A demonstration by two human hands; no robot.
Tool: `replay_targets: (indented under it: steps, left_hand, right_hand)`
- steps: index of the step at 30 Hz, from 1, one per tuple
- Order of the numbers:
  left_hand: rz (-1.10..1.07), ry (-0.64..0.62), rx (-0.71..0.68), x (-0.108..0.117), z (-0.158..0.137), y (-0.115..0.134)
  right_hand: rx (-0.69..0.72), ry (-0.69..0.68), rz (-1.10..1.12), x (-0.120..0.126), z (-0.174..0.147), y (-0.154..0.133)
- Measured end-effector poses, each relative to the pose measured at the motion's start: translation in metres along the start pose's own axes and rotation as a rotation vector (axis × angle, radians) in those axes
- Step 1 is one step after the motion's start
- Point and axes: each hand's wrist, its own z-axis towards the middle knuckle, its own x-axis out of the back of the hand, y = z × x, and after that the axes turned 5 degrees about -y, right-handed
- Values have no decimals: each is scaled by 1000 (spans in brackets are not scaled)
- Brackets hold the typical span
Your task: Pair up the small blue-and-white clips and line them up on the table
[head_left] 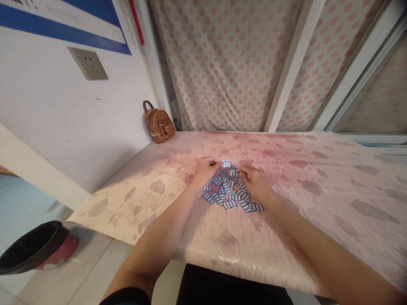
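Observation:
A loose pile of small, flat, blue-and-white striped pieces lies on the table; they are too small for me to tell their exact kind. At the pile's far left edge, my left hand is closed, thumb and finger pinched at the end of one striped piece. My right hand is curled over the far right side of the pile. Its fingertips are closed at the edge of another striped piece. The palms and the undersides of the fingers are hidden.
The table has a shiny, leaf-patterned pinkish cover. A small brown backpack stands at its far left corner by the wall. Behind hangs a dotted curtain. A dark-rimmed bin is on the floor to the left.

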Motion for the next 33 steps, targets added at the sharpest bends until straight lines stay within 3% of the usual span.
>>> replay_targets:
  steps: [11,20,33]
  left_hand:
    - [-58,-171,-56,-9,-6,9]
    - [-98,-221,-44,-12,-10,12]
    - [-181,-233,35,-16,-14,20]
  right_hand:
    - [-159,152,234,11,0,-5]
    - [-84,163,245,5,-1,-3]
    - [-111,148,246,5,-1,-6]
